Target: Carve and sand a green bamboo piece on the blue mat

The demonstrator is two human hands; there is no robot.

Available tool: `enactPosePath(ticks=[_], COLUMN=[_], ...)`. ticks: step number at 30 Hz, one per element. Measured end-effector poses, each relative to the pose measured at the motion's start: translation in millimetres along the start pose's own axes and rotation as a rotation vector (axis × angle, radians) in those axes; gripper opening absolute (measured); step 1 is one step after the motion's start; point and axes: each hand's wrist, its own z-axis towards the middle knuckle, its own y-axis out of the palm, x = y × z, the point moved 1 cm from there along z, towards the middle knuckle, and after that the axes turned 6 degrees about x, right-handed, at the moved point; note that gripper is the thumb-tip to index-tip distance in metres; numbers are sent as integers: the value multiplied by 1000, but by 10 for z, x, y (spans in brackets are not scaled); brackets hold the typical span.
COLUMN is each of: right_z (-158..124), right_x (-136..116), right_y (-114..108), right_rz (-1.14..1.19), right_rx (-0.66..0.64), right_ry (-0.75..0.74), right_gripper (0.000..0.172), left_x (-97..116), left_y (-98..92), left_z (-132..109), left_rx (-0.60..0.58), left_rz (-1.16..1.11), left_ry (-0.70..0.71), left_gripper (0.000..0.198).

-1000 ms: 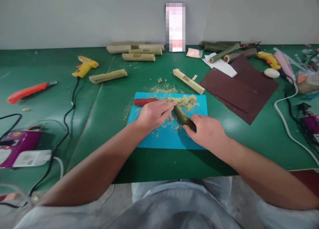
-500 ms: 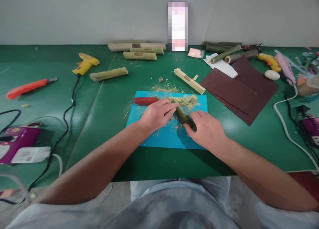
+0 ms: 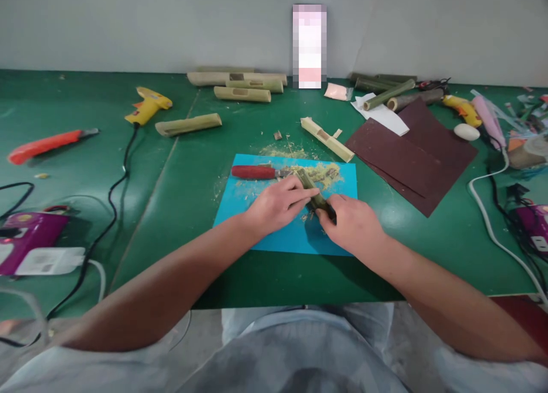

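My right hand (image 3: 353,219) is closed around the near end of a short green bamboo tube (image 3: 306,179), which slants across a blue sheet (image 3: 274,240). Fingers curled, my left hand (image 3: 280,202) presses on the tube's upper side, its index finger lying across it. Whether anything small sits in those left fingers is hidden. A red-handled tool (image 3: 253,172) lies just beyond my left hand; shavings partly cover its metal end. Pale bamboo shavings (image 3: 329,175) are heaped behind the tube.
Beyond the sheet lies a notched bamboo piece (image 3: 327,139), with dark brown sheets (image 3: 394,159) to its right. More cut bamboo (image 3: 242,94) rests along the wall. On the left are a yellow glue gun (image 3: 148,106), an orange-handled cutter (image 3: 47,146) and a purple power box (image 3: 34,239) with cords.
My left hand has slid along the bamboo tube, rightward and toward me, uncovering more of its far end and of the red-handled tool. The right hand keeps its hold.
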Motion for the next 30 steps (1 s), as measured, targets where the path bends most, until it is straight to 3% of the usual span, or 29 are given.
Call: enactPosePath(ticks=[6,22,26,30], right_z=[2,-1,-2,0], right_x=[15,15,11,5], right_y=[11,-6,-17,-26], right_rz=[0,3,0,-17], right_rx=[6,5,-4,-5], right_ry=[13,5,2,14], right_gripper=[26,26,25,25], left_x=[-102,-97,-136,-237], left_y=[-44,-39,-47,-98], left_z=[36,61,83,98], left_rx=[-5,-83,-57,59], left_rz=[-54,-88,-34,131], left_ry=[-42,-58,-6,-34], left_gripper=[29,30,30,31])
